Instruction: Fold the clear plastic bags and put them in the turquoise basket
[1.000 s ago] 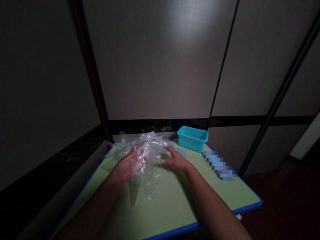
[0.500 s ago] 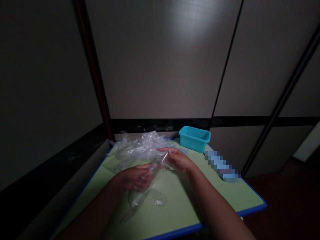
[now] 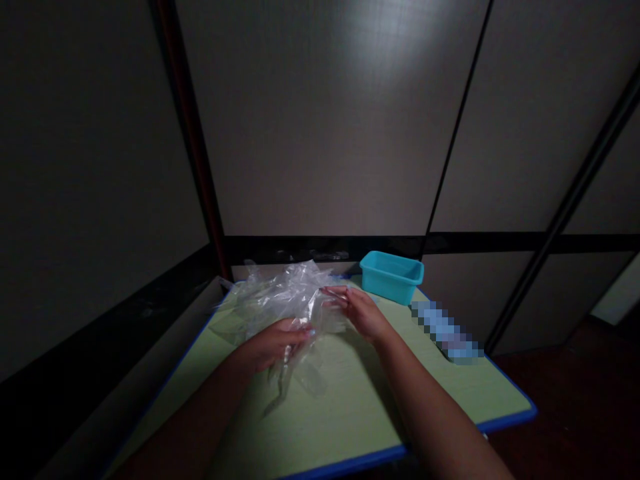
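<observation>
A heap of clear plastic bags [image 3: 280, 297] lies at the back left of a light green table [image 3: 350, 400] with a blue edge. My left hand [image 3: 275, 343] is closed on one clear plastic bag [image 3: 300, 370] that hangs from its fingers down to the table. My right hand [image 3: 357, 310] pinches the upper edge of the same bag beside the heap, fingers pressed together.
A teal plastic tub [image 3: 391, 276] stands at the back of the table, right of the heap. A blurred-out flat object [image 3: 447, 331] lies near the right edge. Grey wall panels close off the back and left, and dark floor shows to the right.
My left hand turned from palm-up under the plastic to gripping one bag. My right hand came off the heap and took the bag's edge, and the bag lifted a little.
</observation>
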### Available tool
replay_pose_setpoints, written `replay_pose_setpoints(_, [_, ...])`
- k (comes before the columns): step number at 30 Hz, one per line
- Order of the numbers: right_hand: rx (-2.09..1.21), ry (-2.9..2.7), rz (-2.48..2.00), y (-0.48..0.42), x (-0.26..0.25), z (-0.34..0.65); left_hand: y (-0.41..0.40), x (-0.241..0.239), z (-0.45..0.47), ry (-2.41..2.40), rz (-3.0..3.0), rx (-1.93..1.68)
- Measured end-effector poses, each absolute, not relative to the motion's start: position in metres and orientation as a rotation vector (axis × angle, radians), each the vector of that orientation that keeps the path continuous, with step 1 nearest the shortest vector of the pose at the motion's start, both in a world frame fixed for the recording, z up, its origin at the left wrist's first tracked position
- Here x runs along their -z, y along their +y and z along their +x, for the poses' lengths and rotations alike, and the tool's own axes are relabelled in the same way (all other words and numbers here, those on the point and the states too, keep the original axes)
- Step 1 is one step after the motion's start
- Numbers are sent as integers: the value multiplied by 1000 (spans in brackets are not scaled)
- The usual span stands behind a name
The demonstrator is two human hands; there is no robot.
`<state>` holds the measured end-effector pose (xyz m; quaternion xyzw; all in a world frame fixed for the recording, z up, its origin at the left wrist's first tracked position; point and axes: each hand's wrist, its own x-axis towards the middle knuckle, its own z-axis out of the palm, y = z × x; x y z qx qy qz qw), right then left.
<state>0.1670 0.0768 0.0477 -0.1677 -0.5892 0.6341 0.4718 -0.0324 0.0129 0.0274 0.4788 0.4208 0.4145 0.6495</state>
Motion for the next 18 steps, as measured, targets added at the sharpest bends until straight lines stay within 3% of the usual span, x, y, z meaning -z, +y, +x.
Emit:
replay_pose_setpoints(6, [-1349,-1133,-644,89,-45,166,16,-36,-33,845,947,-1154])
replay_pose_setpoints(13, [-1243,-1160,-551,87,-45,167,10,-40,-40,414,897,-853])
replay_pose_setpoints(18, [-1494,-1395,-530,86,-47,173,14,-39,-51,408,786,-1026])
